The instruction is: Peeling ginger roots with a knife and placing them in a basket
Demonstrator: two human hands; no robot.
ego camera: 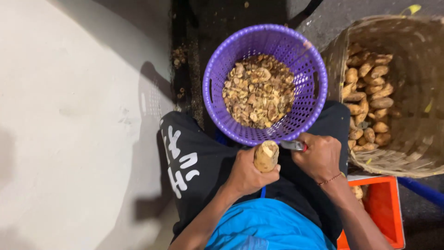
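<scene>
Above purple basket (310, 88): left hand (247, 173) gripping tuber (266, 156), right hand (319, 157) (wrist bent) clutching peeler (292, 146).

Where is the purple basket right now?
In the head view, the purple basket sits top centre, just beyond the left hand holding a root, with the woven basket to its right.

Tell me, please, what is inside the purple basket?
The purple basket holds a heap of brown and pale peel scraps. The heap covers the basket's bottom, so anything beneath cannot be seen.
</scene>
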